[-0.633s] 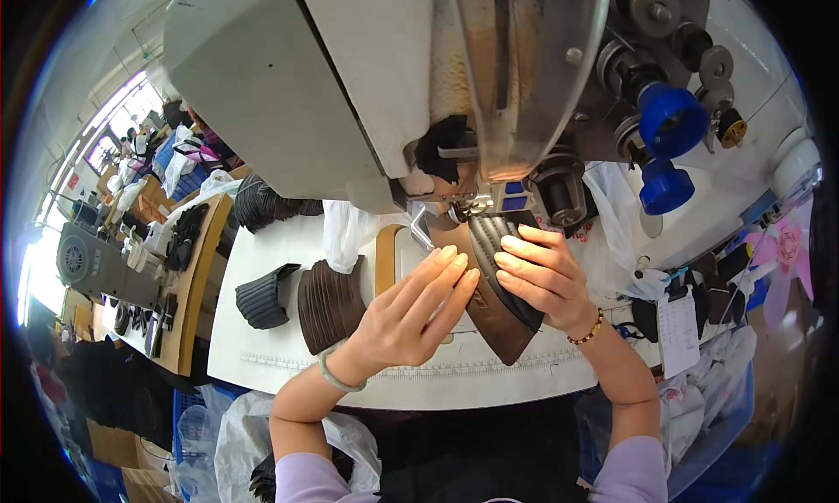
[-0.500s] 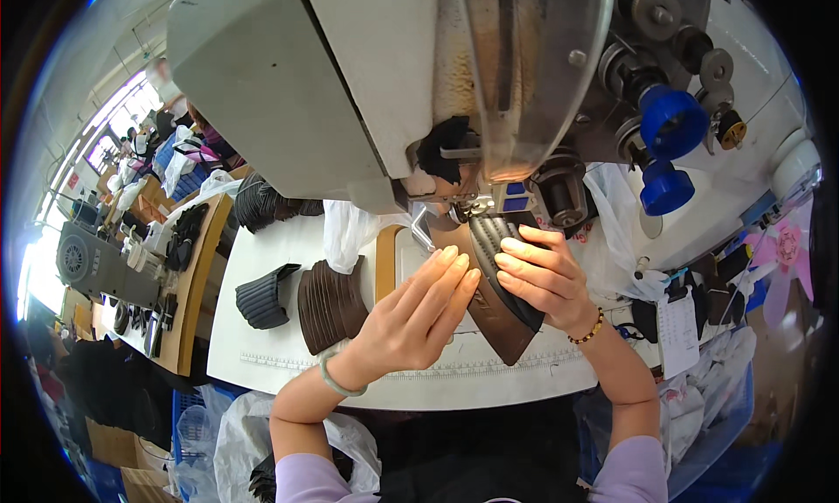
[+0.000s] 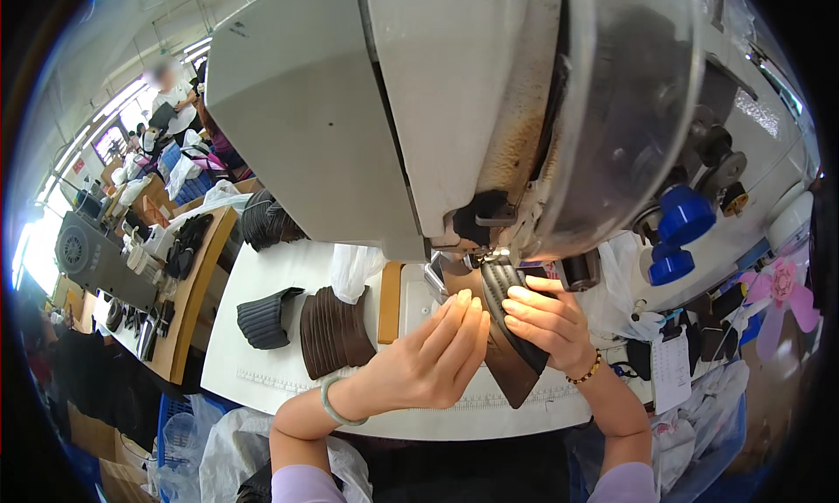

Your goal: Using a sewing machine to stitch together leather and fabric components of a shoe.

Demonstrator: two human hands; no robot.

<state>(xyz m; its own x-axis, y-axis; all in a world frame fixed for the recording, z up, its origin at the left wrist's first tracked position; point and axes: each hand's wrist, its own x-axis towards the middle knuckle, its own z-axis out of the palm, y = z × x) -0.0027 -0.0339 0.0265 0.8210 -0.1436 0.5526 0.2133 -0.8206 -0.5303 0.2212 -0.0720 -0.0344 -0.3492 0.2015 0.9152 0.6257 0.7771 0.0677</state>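
Under the head of a grey sewing machine, a pointed brown leather-like piece lies on the white table, with a black ribbed piece on top of it. My right hand is closed on the ribbed piece, its fingers bent over the right edge and the thumb hidden. My left hand has its fingers pressed together, tips at the left edge of the brown piece, close to a shiny metal guide. Both hands are just in front of the lit needle area, where the needle itself is hard to make out.
Left on the table lie brown pleated pieces and a dark ribbed piece. A ruler strip runs along the front edge. White plastic hangs by the machine. Blue knobs and a pink flower-shaped thing are at right.
The whole view has shifted, so the machine head appears larger and lower. Both hands keep about the same hold on the pieces, which sit nearly unchanged relative to the machine.
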